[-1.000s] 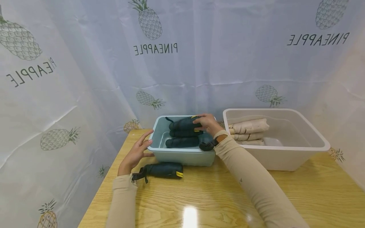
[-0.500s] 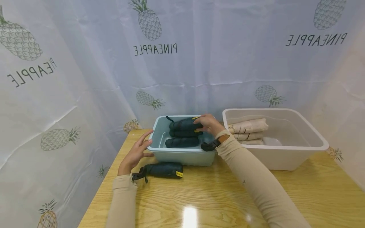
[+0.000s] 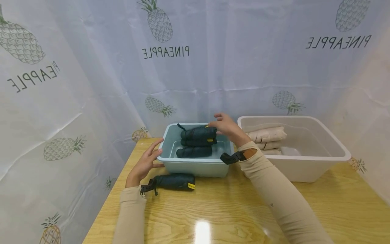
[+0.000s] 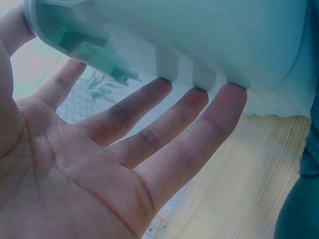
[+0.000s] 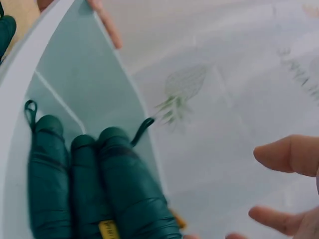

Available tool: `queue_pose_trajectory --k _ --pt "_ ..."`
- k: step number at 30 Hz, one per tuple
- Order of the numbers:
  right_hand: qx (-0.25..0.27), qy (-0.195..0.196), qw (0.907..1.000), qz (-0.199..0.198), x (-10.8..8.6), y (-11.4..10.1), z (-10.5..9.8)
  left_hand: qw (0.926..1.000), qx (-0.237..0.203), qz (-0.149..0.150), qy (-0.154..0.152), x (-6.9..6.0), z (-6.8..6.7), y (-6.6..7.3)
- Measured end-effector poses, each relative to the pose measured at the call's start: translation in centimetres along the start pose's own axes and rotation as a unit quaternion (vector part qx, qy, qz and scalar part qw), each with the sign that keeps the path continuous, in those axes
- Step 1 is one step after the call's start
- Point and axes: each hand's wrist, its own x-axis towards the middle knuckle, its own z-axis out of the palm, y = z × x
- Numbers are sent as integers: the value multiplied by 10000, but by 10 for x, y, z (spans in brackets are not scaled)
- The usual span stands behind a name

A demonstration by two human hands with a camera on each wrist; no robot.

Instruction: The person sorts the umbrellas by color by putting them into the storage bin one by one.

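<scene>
Three dark green folded umbrellas [image 5: 137, 186] lie side by side in a light blue bin [image 3: 195, 168], with wrist loops at one end and yellow tags. My right hand [image 3: 230, 129] is over the bin's right end, beside the rearmost umbrella [image 3: 198, 132]. Its fingers are spread and grip nothing; some are cut off in the right wrist view. At the bin's left end, my left hand [image 3: 145, 166] rests its extended fingers against the outer wall, fingertips [image 4: 232, 94] touching under the rim. Another dark green umbrella [image 3: 175, 181] lies on the table before the bin.
To the right stands a larger whitish bin [image 3: 300, 169] with several cream folded wrapped items [image 3: 268, 135] at its left side. Both bins sit on a wooden table [image 3: 231, 206]. A pineapple-print curtain [image 3: 213, 74] hangs behind and at the left.
My right hand has let go of the rearmost umbrella and moved slightly up and to the right, its fingers spreading. The left hand and the umbrellas stay in place.
</scene>
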Motion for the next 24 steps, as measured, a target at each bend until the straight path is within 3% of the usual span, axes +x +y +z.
queue_pose_trajectory --k 4,7,9,13,15,18,20,24 --pt "-487 -230 9958 -734 -19 -5 1 10000 -28 -19 -3 0 0 1" --pt "-739 -659 9861 -1337 -34 1 6 10000 -36 11 -33 1 -1 0" --pt "-789 -991 9767 -1733 -42 9 13 10000 -47 39 -33 1 -1 0" --pt "-837 -1534 9485 -2642 -57 31 33 10000 -54 65 -52 1 0 -1" --pt "-702 -1842 9363 -2906 -66 42 45 10000 -47 61 -46 1 0 -1" --pt "-576 -2267 9274 -2919 -80 56 62 9999 -38 63 -78 1 1 1" --pt "-637 -2405 9274 -2795 -87 66 73 9999 -40 63 -76 1 1 1" --pt "-1232 -2175 9300 -2693 -89 86 88 10000 -34 49 -47 0 1 1"
